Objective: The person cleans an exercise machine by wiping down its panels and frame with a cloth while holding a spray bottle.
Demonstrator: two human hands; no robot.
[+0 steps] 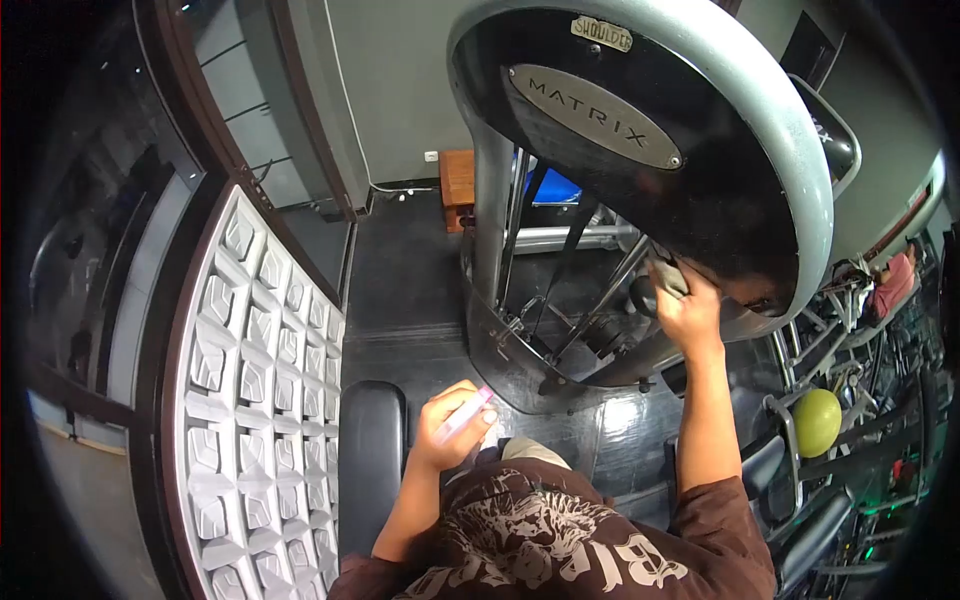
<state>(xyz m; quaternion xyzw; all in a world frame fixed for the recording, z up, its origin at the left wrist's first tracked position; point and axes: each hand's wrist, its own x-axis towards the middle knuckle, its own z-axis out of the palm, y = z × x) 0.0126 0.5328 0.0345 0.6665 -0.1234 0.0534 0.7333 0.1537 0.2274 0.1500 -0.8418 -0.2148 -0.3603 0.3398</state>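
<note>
My left hand [452, 425] is closed around a small bottle [463, 416] with a pink top and a pale, see-through body, held in front of my dark printed shirt. Stretched forward, my right hand [688, 308] grips a greyish cloth [668, 278] at the lower edge of the machine's black panel [640, 180]. That panel carries an oval MATRIX plate [593, 116] and a small SHOULDER label [601, 34]. Behind the cloth are the machine's metal rods, partly hidden by my fingers.
A black padded bench [372, 450] stands at my left, beside a white patterned panel [262, 400]. A wooden box [457, 180] is by the back wall. At the right are a green ball [817, 423], more gym equipment and a person in a pink top [893, 284].
</note>
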